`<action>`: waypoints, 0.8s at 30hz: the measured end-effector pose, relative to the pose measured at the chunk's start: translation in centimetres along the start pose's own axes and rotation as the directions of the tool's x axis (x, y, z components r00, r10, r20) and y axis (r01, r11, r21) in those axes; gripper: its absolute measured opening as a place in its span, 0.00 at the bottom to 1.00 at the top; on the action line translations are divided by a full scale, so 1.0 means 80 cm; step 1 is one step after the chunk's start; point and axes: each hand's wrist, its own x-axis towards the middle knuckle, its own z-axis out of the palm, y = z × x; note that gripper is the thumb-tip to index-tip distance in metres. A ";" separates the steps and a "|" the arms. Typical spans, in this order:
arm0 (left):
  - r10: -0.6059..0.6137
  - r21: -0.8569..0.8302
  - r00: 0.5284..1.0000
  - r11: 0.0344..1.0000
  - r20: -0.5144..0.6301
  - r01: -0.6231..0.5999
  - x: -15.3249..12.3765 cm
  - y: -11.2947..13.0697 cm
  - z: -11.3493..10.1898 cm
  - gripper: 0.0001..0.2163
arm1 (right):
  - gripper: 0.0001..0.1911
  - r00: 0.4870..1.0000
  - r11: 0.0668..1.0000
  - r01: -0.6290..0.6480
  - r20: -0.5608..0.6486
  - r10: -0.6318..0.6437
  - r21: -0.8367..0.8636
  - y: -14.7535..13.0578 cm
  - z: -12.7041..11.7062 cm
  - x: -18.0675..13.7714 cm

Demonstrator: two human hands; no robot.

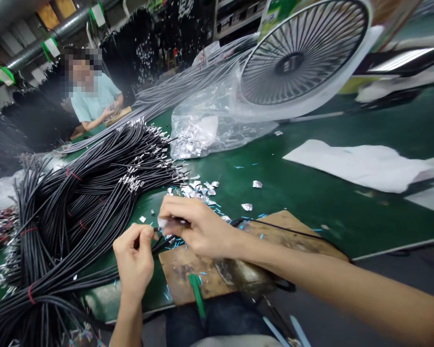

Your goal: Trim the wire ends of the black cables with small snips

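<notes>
Print (272,18) on one green pack (284,6), far past the board (183,272), is too blurry to read. Just off the board's far left corner, one black cable (158,231) runs sideways from the left hand (134,251) toward the right hand (193,224); I cannot tell where its tip points. The left grip is pinched on the cable. The right grip is pinched on one white scrap (162,222), a bit blurry. One green tool (196,292) pokes over the board's near edge.
</notes>
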 end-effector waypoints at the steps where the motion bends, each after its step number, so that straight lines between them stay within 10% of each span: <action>1: -0.019 -0.011 1.000 1.000 0.025 0.020 0.000 0.001 -0.001 0.14 | 0.07 0.997 0.990 0.073 0.001 -0.073 -0.123 0.002 -0.001 -0.002; 5: -0.033 -0.040 0.999 0.999 0.036 0.035 -0.001 0.001 -0.005 0.13 | 0.11 0.980 0.890 0.128 -0.082 -0.181 -0.437 0.007 -0.015 -0.003; 9: -0.098 -0.087 0.995 0.991 0.026 0.100 -0.001 -0.001 -0.007 0.17 | 0.10 0.831 0.902 -0.139 -0.544 -0.118 -0.408 0.007 -0.034 0.006; 14: -0.083 -0.097 0.996 0.992 -0.022 0.080 0.003 0.000 -0.006 0.16 | 0.12 0.990 0.978 -0.014 -0.138 -0.015 -0.207 0.005 -0.018 0.010; 24: -0.120 -0.142 0.993 0.983 0.011 0.120 0.000 0.002 -0.003 0.14 | 0.09 0.989 0.988 0.127 -0.071 -0.133 -0.087 0.007 -0.011 0.001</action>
